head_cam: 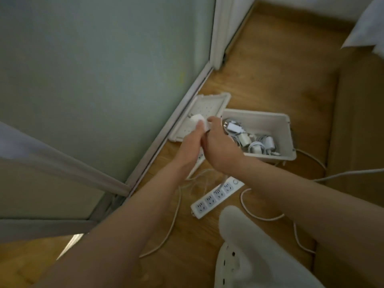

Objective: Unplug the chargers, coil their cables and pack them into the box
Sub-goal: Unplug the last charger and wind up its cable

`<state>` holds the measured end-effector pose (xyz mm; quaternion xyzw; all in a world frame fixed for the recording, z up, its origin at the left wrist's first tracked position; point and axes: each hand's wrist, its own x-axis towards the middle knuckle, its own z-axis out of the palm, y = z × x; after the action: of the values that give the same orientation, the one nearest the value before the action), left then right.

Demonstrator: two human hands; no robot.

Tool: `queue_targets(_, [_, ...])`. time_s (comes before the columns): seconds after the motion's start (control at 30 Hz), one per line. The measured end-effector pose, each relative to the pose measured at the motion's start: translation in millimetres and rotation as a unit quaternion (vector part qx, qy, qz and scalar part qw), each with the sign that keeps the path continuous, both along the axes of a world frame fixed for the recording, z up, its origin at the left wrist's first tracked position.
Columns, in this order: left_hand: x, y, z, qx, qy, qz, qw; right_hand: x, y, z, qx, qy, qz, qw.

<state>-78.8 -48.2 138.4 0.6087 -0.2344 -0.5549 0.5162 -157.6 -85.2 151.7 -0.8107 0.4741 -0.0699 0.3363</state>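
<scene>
White plastic fills my view: the left hand (192,142) grips the charger (197,120), thumb pressed across its body, prongs pointing toward the wall. Right hand (220,148) sits tight against it, fingers curled, forefinger touching the charger's end; whether it grasps anything underneath, I can't tell. The charger hangs over the lid (207,104), which lies by the skirting, just beside the box (270,119). Inside the box, packed chargers (245,140) and coiled leads sit heaped. Below the hands, a power strip (216,197) and a loose cable (172,221) lie on wooden floor (270,69).
</scene>
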Motion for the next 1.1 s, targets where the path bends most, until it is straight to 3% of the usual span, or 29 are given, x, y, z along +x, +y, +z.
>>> queue_targets(0.07, [-6, 2, 30, -0.021, 0.033, 0.002, 0.999, -2, 12, 24, -0.052, -0.033, 0.029, 0.998])
queue_targets(0.17, [-9, 11, 64, -0.024, 0.019, 0.052, 0.998, -13, 26, 58, -0.047, -0.113, 0.067, 0.99])
queue_targets(0.23, [-12, 20, 85, -0.013, 0.015, 0.075, 0.997, -24, 40, 80, -0.044, -0.117, 0.065, 0.99])
queue_targets(0.4, [-26, 35, 143, -0.025, 0.103, 0.137, 0.985, -41, 73, 115, -0.096, -0.132, 0.036, 0.986])
queue_targets(0.53, [-25, 45, 180, -0.084, 0.185, 0.17, 0.964, -60, 80, 137, -0.041, -0.114, 0.021, 0.992])
queue_targets(0.6, [-26, 57, 195, -0.118, 0.191, 0.114, 0.968, -70, 78, 149, -0.025, -0.093, 0.059, 0.994])
queue_targets(0.73, [-32, 78, 214, -0.142, 0.081, -0.099, 0.981, -92, 74, 170, -0.047, 0.01, 0.163, 0.986])
queue_targets(0.83, [-35, 91, 225, -0.116, 0.001, -0.232, 0.966, -106, 75, 184, -0.075, 0.109, 0.195, 0.972])
queue_targets(0.9, [-37, 97, 229, -0.087, -0.073, -0.304, 0.946, -113, 76, 191, -0.15, 0.196, 0.206, 0.947])
queue_targets(0.97, [-36, 102, 229, -0.064, -0.128, -0.338, 0.93, -116, 78, 196, -0.255, 0.264, 0.207, 0.907])
queue_targets(1.1, [-37, 105, 226, -0.052, -0.149, -0.324, 0.933, -116, 81, 201, -0.363, 0.272, 0.217, 0.864])
